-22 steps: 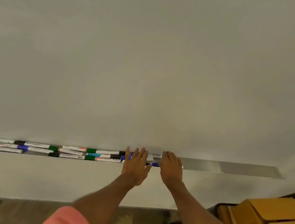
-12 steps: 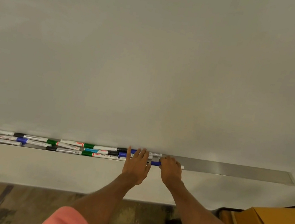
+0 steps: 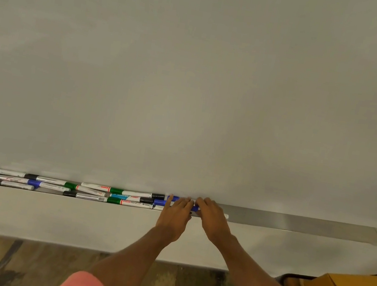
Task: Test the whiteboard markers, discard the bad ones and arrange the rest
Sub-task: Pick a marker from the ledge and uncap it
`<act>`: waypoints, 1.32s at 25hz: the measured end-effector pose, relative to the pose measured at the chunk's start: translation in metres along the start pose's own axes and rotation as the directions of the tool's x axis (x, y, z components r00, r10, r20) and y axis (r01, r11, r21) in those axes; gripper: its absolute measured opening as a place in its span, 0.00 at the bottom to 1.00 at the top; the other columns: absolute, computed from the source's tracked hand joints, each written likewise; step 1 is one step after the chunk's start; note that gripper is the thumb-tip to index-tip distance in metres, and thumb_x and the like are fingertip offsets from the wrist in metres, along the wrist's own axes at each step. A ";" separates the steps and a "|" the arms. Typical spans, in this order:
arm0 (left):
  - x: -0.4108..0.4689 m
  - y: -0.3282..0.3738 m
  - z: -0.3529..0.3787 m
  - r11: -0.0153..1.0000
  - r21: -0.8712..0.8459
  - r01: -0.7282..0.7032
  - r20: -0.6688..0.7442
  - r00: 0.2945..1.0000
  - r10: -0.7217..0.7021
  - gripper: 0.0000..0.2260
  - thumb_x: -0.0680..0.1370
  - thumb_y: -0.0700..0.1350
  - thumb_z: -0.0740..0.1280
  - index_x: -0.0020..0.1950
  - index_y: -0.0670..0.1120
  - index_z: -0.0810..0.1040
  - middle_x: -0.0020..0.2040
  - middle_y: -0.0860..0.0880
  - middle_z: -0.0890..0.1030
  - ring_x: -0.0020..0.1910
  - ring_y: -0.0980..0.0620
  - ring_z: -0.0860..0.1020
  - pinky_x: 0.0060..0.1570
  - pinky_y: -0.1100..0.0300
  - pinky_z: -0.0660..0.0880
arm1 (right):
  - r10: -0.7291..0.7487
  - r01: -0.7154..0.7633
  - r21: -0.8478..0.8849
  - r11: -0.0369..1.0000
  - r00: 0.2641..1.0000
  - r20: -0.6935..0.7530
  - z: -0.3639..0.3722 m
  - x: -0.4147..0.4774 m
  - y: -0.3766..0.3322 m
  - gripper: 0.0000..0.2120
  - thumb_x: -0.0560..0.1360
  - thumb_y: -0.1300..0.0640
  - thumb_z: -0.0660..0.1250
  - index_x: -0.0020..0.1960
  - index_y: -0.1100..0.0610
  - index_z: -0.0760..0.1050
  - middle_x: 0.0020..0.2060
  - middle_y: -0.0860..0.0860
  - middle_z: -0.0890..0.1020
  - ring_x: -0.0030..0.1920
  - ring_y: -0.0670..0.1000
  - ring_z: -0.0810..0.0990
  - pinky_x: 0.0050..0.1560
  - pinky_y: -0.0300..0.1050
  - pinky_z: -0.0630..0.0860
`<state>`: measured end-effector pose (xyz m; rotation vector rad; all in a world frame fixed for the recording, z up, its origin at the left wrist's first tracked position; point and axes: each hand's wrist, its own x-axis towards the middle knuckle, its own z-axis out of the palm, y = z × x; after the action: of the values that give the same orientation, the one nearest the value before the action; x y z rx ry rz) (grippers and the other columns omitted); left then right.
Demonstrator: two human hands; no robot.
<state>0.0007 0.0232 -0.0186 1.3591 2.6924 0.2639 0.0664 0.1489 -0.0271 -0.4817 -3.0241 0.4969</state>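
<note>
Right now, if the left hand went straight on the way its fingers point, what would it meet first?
The left hand rests on the markers in the tray, so next comes the whiteboard right behind them, probably; depth is unclear.

Both arms reach forward, side by side.
Left grip lies flat, fingers straight; right grip angles toward it, fingers bent, tips nearly touching, its hold unclear.

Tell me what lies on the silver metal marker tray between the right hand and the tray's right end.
Head view: one white marker end pokes out beside the right hand; beyond it the silver metal marker tray is bare.
</note>
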 end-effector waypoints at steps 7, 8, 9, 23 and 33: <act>-0.003 -0.025 -0.031 0.994 0.104 -0.018 -0.017 1.000 0.020 0.17 0.75 0.36 0.66 0.63 0.45 0.70 0.59 0.46 0.76 0.57 0.48 0.74 0.62 0.57 0.66 | -0.180 0.179 -0.049 0.983 0.984 -0.011 -0.010 0.002 -0.031 0.13 0.79 0.63 0.55 0.63 0.57 0.69 0.56 0.53 0.75 0.56 0.53 0.71 0.52 0.43 0.62; -0.004 -0.029 -0.036 0.991 0.129 -0.035 -0.002 0.999 0.036 0.15 0.76 0.37 0.66 0.62 0.45 0.71 0.59 0.46 0.76 0.57 0.48 0.75 0.62 0.57 0.66 | -0.185 0.184 -0.073 0.980 0.983 -0.010 -0.013 0.003 -0.036 0.14 0.79 0.64 0.55 0.63 0.56 0.69 0.55 0.53 0.75 0.55 0.53 0.71 0.53 0.44 0.63; -0.006 -0.033 -0.041 0.988 0.149 -0.048 0.010 0.999 0.047 0.14 0.77 0.38 0.65 0.61 0.44 0.71 0.59 0.45 0.77 0.56 0.48 0.75 0.62 0.57 0.66 | -0.190 0.189 -0.091 0.978 0.982 -0.012 -0.016 0.004 -0.041 0.15 0.78 0.64 0.55 0.62 0.55 0.70 0.54 0.52 0.76 0.54 0.54 0.72 0.53 0.44 0.63; -0.051 -0.105 -0.097 0.969 0.225 -0.108 -0.201 0.967 0.154 0.16 0.69 0.47 0.76 0.52 0.47 0.76 0.48 0.49 0.81 0.46 0.50 0.78 0.52 0.60 0.72 | 0.013 -0.008 0.038 0.999 0.987 -0.157 -0.029 0.008 -0.130 0.23 0.81 0.48 0.54 0.74 0.55 0.59 0.61 0.52 0.76 0.58 0.53 0.76 0.62 0.48 0.69; -0.056 -0.182 -0.195 0.951 0.255 -0.176 -0.737 0.602 0.309 0.25 0.70 0.42 0.75 0.65 0.40 0.75 0.66 0.43 0.75 0.65 0.47 0.74 0.61 0.52 0.73 | -0.027 0.315 0.396 0.863 0.810 -0.585 -0.107 0.039 -0.212 0.09 0.80 0.55 0.60 0.59 0.45 0.71 0.45 0.41 0.77 0.44 0.39 0.77 0.46 0.29 0.72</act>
<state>-0.1447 -0.1483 0.1359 2.0537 3.2077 0.8694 -0.0239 0.0030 0.1410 -0.2433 -2.2344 0.8738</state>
